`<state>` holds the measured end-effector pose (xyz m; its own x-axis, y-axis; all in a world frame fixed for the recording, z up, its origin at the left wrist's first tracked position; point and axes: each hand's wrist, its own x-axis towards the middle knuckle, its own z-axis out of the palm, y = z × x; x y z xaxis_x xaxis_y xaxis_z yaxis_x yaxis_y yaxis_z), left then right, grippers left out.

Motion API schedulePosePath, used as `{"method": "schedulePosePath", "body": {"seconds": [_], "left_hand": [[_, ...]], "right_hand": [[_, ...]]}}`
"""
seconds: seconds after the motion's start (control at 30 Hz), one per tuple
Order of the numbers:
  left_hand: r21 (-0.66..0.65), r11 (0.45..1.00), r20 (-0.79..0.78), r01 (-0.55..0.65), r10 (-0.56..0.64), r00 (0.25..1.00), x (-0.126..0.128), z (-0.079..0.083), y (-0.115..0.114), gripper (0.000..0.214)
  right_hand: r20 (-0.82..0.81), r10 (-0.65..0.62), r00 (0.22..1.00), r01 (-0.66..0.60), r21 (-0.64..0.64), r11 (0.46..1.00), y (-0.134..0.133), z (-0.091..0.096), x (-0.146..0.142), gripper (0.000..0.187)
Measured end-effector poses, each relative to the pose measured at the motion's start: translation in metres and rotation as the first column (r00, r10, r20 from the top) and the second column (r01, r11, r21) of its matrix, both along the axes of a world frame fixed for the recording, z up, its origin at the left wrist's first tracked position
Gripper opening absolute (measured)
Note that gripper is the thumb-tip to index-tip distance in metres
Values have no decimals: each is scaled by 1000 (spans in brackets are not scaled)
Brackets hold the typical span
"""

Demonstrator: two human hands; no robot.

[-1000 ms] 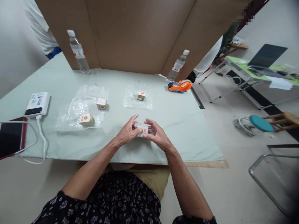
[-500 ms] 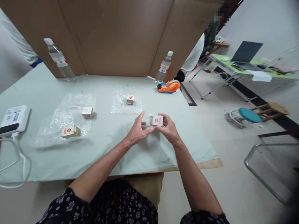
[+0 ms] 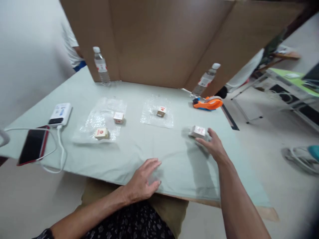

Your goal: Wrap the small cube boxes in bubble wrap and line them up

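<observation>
My right hand (image 3: 212, 146) reaches out over the right part of the table and grips a small box wrapped in clear film (image 3: 197, 131). My left hand (image 3: 143, 181) lies flat near the table's front edge, fingers spread, with nothing in it. Two small tan boxes with red labels, one (image 3: 101, 133) nearer and one (image 3: 118, 117) farther, sit on a sheet of bubble wrap (image 3: 99, 120) at the left. A third small box (image 3: 161, 111) sits on a smaller bubble wrap sheet (image 3: 156, 113) in the middle.
An orange tape dispenser (image 3: 207, 103) lies at the back right by a water bottle (image 3: 205, 79). A second bottle (image 3: 101, 66) stands at the back left before a cardboard screen (image 3: 159, 39). A power bank (image 3: 60, 114) and a phone (image 3: 32, 145) lie at the left edge. Another person stands behind the screen.
My hands have come apart. The right hand carried the wrapped box to the right and away from me; the left hand let go and dropped flat onto the table's front edge.
</observation>
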<state>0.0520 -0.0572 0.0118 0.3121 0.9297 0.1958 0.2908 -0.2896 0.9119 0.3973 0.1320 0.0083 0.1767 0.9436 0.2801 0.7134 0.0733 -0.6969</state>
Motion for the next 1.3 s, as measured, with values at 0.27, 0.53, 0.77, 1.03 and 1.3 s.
{"method": "schedulePosePath", "body": {"seconds": [0.27,0.53,0.77,1.03,1.3], "left_hand": [[120,993,-116,5,9,993,-25,11,2,34],[306,951,-561,-46,219,798,-16,19,140,28],[383,923,-632,24,244,736,-6,12,226,27],[455,868,-686,198,200,700,-14,9,179,23],[471,846,-721,249,208,661,-45,15,32,12]], "right_hand": [[7,57,998,-58,93,994,-65,5,-75,31],[82,301,950,-304,27,952,41,16,-144,36],[64,317,946,-312,-68,947,117,12,-183,62],[56,432,900,-418,-162,894,76,30,-170,42],[20,529,848,-518,-176,837,-57,17,-170,44]]}}
